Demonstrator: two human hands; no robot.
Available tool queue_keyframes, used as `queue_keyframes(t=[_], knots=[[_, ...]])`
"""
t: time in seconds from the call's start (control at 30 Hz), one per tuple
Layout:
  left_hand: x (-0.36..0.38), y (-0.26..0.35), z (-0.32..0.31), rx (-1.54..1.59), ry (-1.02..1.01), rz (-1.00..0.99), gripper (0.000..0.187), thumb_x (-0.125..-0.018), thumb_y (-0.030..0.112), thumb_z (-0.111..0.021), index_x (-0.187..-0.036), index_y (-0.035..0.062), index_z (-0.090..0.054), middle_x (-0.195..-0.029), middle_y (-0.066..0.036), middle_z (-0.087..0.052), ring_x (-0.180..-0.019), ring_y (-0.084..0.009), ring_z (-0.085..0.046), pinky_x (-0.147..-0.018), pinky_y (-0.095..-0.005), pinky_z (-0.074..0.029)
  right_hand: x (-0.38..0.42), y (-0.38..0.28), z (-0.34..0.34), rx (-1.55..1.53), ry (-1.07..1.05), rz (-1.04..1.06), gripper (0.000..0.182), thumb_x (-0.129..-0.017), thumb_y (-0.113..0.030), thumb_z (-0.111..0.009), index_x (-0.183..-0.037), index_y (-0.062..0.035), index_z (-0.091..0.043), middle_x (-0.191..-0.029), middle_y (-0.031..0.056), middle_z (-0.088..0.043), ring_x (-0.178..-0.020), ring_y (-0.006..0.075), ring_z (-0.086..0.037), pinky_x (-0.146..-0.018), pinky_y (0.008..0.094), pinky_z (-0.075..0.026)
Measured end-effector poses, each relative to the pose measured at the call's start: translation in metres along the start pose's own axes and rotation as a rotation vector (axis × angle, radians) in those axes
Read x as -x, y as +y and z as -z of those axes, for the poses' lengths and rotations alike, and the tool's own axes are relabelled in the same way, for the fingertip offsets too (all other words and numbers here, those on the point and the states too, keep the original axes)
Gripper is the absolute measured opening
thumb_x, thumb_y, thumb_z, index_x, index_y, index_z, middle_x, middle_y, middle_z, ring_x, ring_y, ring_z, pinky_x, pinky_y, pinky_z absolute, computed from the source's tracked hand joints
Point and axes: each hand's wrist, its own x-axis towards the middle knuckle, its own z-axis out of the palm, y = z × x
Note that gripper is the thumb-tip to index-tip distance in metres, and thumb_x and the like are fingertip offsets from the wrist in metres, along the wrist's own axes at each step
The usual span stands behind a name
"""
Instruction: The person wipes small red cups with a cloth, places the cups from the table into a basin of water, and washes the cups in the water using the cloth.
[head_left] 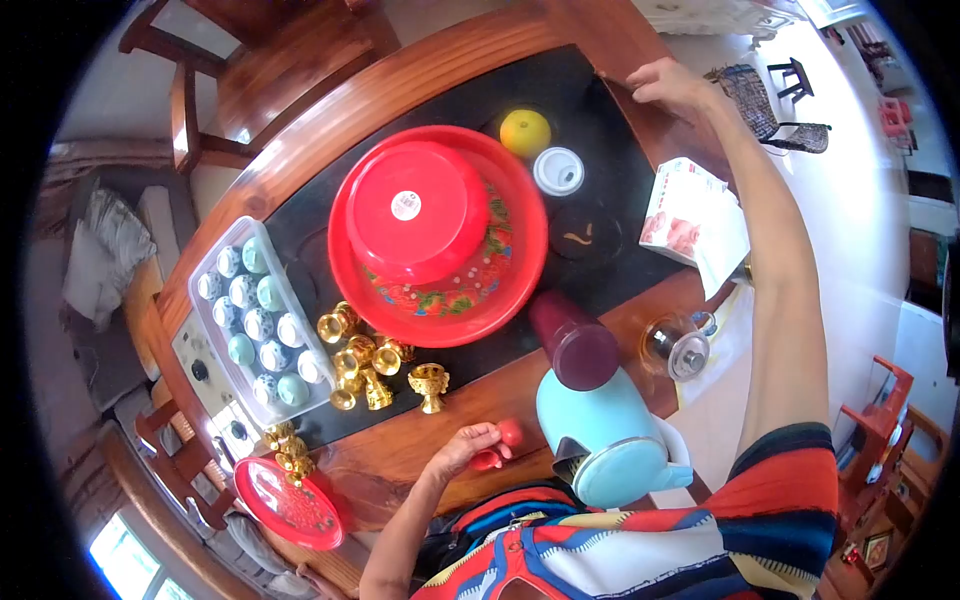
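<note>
My left hand (468, 447) is low in the middle of the head view, just over the near wooden table edge. Its fingers are closed around a small red cup (510, 432), with a second small red piece (484, 460) under the fingers. My right hand (668, 84) reaches to the table's far right edge, fingers stretched out and no object visible in them. Nearest to my left hand stand a gold goblet (429, 386) and a light-blue kettle (610, 440). A tissue box (672, 230) sits beside my right forearm.
A red basin (415, 210) lies upside down on a large red tray (530, 250). Around them are a plastic box (262, 400) of cups, several gold goblets (362, 352), a red plate (290, 502), a yellow-green fruit (525, 133), a purple flask (580, 345) and a glass teapot (672, 345).
</note>
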Motion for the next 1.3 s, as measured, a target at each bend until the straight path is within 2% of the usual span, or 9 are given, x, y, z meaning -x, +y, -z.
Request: queue_keyframes(t=[0.13, 0.3, 0.37, 0.47, 0.6, 0.67, 0.8, 0.87, 1.3], knots=[[0.000, 0.000, 0.001, -0.008, -0.015, 0.003, 0.022, -0.091, 0.023, -0.050, -0.093, 0.0025, -0.055, -0.083, -0.012, -0.064, -0.073, -0.0193, -0.061, -0.067, -0.0307, -0.050, -0.021, 0.033, 0.030, -0.042, 0.018, -0.048, 0.043, -0.074, -0.020, -0.060, -0.112, 0.0008, -0.058, -0.099, 0.0101, -0.063, -0.091, 0.0173, -0.057, -0.083, 0.0284, -0.042], [-0.001, 0.000, -0.001, 0.001, -0.011, 0.013, 0.022, -0.091, 0.025, -0.052, -0.094, 0.0038, -0.057, -0.083, -0.009, -0.065, -0.070, -0.0154, -0.060, -0.068, -0.0256, -0.049, -0.045, 0.067, 0.011, 0.040, 0.162, -0.107, 0.044, -0.076, -0.026, -0.058, -0.113, -0.0022, -0.058, -0.101, 0.0097, -0.063, -0.093, 0.0171, -0.057, -0.085, 0.0277, -0.041], [0.000, -0.001, 0.001, 0.016, -0.009, 0.019, 0.022, -0.091, 0.025, -0.052, -0.094, 0.0039, -0.057, -0.083, -0.009, -0.065, -0.070, -0.0154, -0.060, -0.068, -0.0256, -0.049, -0.053, 0.079, -0.004, 0.052, 0.435, -0.094, 0.042, -0.079, -0.031, -0.054, -0.110, -0.0019, -0.059, -0.100, 0.0103, -0.063, -0.093, 0.0185, -0.056, -0.086, 0.0282, -0.040], [0.000, -0.001, -0.001, 0.005, -0.010, 0.011, 0.022, -0.091, 0.025, -0.052, -0.095, 0.0039, -0.057, -0.083, -0.009, -0.065, -0.070, -0.0151, -0.060, -0.068, -0.0255, -0.049, -0.052, 0.072, 0.005, -0.001, 0.200, -0.150, 0.040, -0.082, -0.032, -0.050, -0.106, -0.0012, -0.059, -0.101, 0.0126, -0.062, -0.096, 0.0215, -0.056, -0.087, 0.0300, -0.039], [0.000, 0.001, -0.002, -0.011, 0.002, 0.016, 0.022, -0.091, 0.025, -0.052, -0.095, 0.0039, -0.057, -0.083, -0.009, -0.065, -0.070, -0.0149, -0.060, -0.068, -0.0254, -0.049, -0.045, 0.072, 0.006, -0.091, 0.166, -0.240, 0.035, -0.084, -0.026, -0.046, -0.105, -0.0010, -0.059, -0.104, 0.0152, -0.062, -0.098, 0.0237, -0.055, -0.085, 0.0320, -0.039], [0.001, 0.001, -0.002, -0.023, 0.000, 0.010, 0.022, -0.091, 0.025, -0.052, -0.095, 0.0039, -0.057, -0.083, -0.009, -0.065, -0.070, -0.0149, -0.060, -0.068, -0.0254, -0.049, -0.046, 0.093, 0.007, 0.131, 0.100, -0.072, 0.032, -0.082, -0.015, -0.044, -0.107, -0.0002, -0.058, -0.110, 0.0165, -0.059, -0.098, 0.0242, -0.055, -0.086, 0.0328, -0.039], [0.002, 0.002, -0.005, 0.000, -0.003, 0.003, 0.022, -0.092, 0.024, -0.049, -0.094, 0.0033, -0.057, -0.084, -0.009, -0.064, -0.071, -0.0149, -0.060, -0.068, -0.0256, -0.049, 0.003, 0.092, -0.001, 0.166, 0.272, -0.004, 0.034, -0.077, -0.004, -0.045, -0.109, -0.0018, -0.058, -0.108, 0.0174, -0.058, -0.096, 0.0275, -0.054, -0.088, 0.0346, -0.039], [0.002, 0.003, -0.006, -0.002, -0.003, 0.007, 0.023, -0.093, 0.024, -0.049, -0.094, 0.0031, -0.057, -0.084, -0.009, -0.064, -0.071, -0.0149, -0.060, -0.068, -0.0257, -0.049, 0.027, 0.092, 0.000, 0.442, 0.311, 0.066, 0.042, -0.074, -0.001, -0.047, -0.114, -0.0102, -0.058, -0.106, 0.0188, -0.055, -0.104, 0.0341, -0.050, -0.090, 0.0395, -0.038], [0.001, 0.001, -0.004, 0.007, 0.017, 0.014, 0.023, -0.093, 0.023, -0.048, -0.094, 0.0021, -0.057, -0.083, -0.010, -0.064, -0.070, -0.0155, -0.060, -0.066, -0.0261, -0.050, 0.055, 0.096, -0.022, 0.505, 0.338, 0.048, 0.058, -0.070, 0.005, -0.045, -0.125, -0.0115, -0.049, -0.106, 0.0163, -0.048, -0.102, 0.0313, -0.046, -0.090, 0.0355, -0.037]])
